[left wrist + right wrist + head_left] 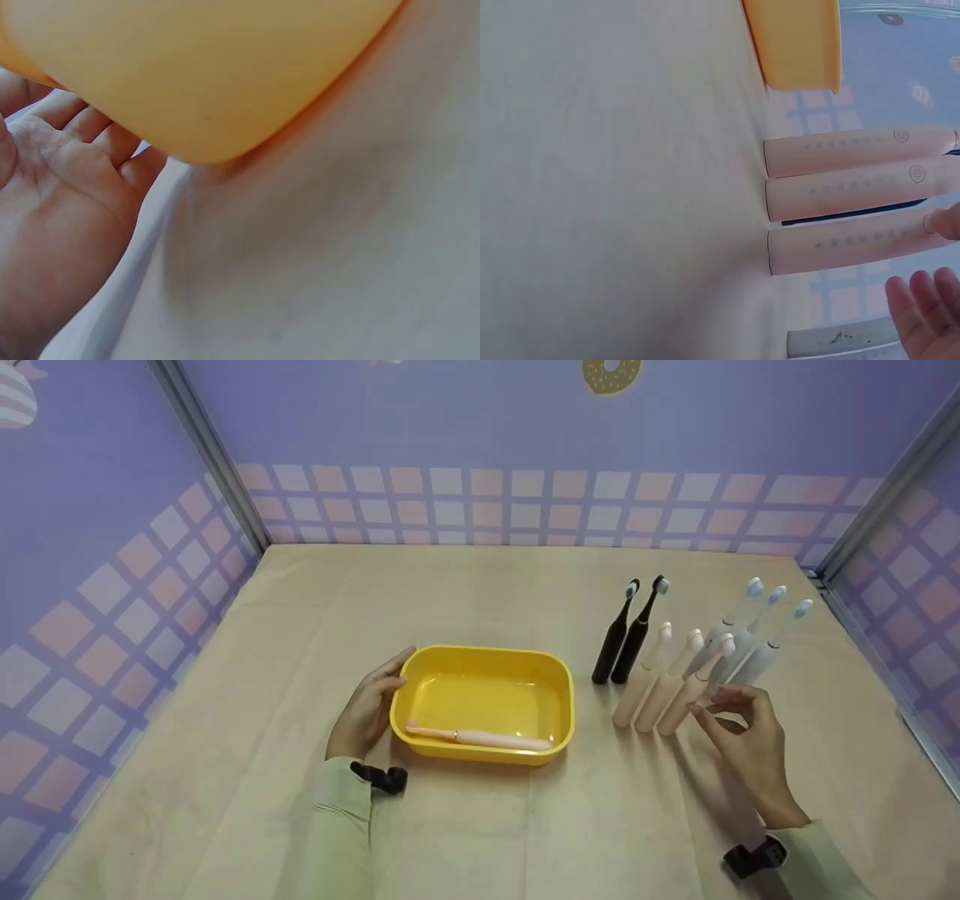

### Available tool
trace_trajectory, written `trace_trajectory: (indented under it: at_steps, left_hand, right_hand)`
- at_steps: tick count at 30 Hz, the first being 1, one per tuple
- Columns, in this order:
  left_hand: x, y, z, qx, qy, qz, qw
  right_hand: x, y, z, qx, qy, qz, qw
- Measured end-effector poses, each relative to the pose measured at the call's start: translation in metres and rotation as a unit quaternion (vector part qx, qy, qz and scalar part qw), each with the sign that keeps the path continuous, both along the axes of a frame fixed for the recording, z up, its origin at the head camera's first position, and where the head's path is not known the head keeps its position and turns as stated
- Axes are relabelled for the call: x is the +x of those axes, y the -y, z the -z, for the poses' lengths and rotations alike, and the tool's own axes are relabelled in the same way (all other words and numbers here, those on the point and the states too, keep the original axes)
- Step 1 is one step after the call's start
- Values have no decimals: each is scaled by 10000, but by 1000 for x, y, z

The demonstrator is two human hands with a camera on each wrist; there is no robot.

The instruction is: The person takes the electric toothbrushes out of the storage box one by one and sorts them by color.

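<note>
A yellow tub (484,651) sits on the table with a pink electric toothbrush (502,739) lying along its near wall. My left hand (365,712) rests against the tub's left end, its fingers along the outside and none reaching in. In the left wrist view, the palm faces the tub's outer wall. On the right stand three pink electric toothbrushes (662,694). At the rightmost of them, my right hand (750,746) pinches the upper handle between thumb and index finger. In the right wrist view the thumb (946,223) lies near its button; the index finger is hidden there.
Two black electric toothbrushes (621,641) stand behind the pink ones. Three pale grey-white electric toothbrushes (742,649) stand close behind my right hand. A beige cloth (225,735) covers the table. Patterned walls (487,495) with metal corner posts enclose its back and sides.
</note>
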State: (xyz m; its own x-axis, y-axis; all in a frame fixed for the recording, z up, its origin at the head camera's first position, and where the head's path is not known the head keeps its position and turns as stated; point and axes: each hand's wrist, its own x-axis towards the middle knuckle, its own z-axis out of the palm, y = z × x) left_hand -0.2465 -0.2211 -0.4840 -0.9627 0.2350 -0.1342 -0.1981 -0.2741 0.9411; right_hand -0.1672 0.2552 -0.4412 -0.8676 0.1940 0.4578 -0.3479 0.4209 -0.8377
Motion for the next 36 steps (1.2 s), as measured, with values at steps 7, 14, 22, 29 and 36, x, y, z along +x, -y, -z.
trace_trajectory:
  at_steps: [7,14,22,29,36]
  left_hand:
    - [-1,0,0,25,-47,52,10000]
    - [-1,-1,0,63,-16,-9,10000]
    - [-1,0,-1,94,-16,-10,10000]
    - [-2,1,1,119,-17,84,9999]
    - [-2,1,0,91,-38,40,9999]
  right_hand:
    - [-5,-4,9,-170,-462,123,9987]
    - [-5,2,9,-295,-981,-162,9946]
    - [-2,11,4,-140,-1319,-652,9890]
    - [-1,21,2,-129,-1457,-934,9848]
    - [1,35,5,40,-1360,-1303,9821]
